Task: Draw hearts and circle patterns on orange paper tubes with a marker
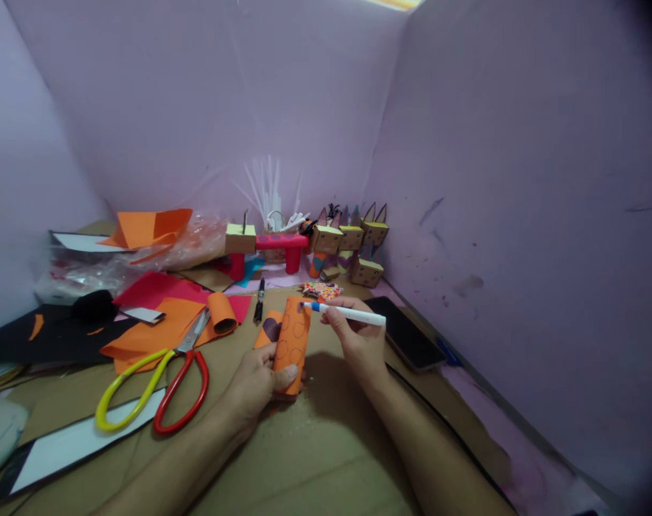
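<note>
The left hand (256, 387) gripped the orange tube (292, 344), steadying its circled face for the marker (352, 314) pinched in the right hand (361, 344), tip near the far end.

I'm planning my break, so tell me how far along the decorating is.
Circles are already outlined on the orange roll in the left hand. The right hand holds the white marker at the roll's top end. Most circles look unfilled, so colouring probably remains.
</note>
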`<state>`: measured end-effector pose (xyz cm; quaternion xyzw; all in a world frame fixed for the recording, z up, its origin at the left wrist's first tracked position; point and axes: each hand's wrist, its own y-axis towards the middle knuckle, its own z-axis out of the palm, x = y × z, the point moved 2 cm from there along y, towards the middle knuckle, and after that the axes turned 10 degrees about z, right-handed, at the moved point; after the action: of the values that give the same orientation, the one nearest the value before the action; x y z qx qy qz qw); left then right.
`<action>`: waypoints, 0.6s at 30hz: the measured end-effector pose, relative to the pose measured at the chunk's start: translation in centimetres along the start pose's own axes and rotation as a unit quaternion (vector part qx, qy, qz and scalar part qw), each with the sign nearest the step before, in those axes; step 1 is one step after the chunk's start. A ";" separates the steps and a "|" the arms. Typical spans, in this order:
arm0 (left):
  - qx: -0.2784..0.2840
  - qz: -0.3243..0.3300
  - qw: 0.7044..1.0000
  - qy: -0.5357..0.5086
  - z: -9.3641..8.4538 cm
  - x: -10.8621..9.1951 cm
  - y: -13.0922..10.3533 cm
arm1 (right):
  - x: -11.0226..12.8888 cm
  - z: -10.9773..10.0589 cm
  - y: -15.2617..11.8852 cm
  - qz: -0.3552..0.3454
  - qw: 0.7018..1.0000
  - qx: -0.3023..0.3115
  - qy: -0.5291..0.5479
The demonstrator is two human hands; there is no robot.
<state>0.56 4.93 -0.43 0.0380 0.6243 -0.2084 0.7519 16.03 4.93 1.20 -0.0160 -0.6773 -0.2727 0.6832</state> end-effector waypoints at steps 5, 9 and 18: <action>-0.006 -0.006 1.000 0.008 -0.1 0.1 -0.1 | 0.1 -0.1 0.0 0.002 1.000 -0.011 -0.002; 0.000 0.001 1.000 0.013 -0.2 0.1 0.0 | 0.2 0.0 0.1 -0.002 1.000 -0.013 -0.012; 0.005 0.001 1.000 -0.002 -0.1 0.1 0.0 | 0.1 -0.1 0.0 -0.002 1.000 -0.019 0.003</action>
<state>0.42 4.91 -0.55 0.0422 0.6216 -0.2110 0.7532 16.10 4.88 1.32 -0.0271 -0.6699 -0.2868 0.6843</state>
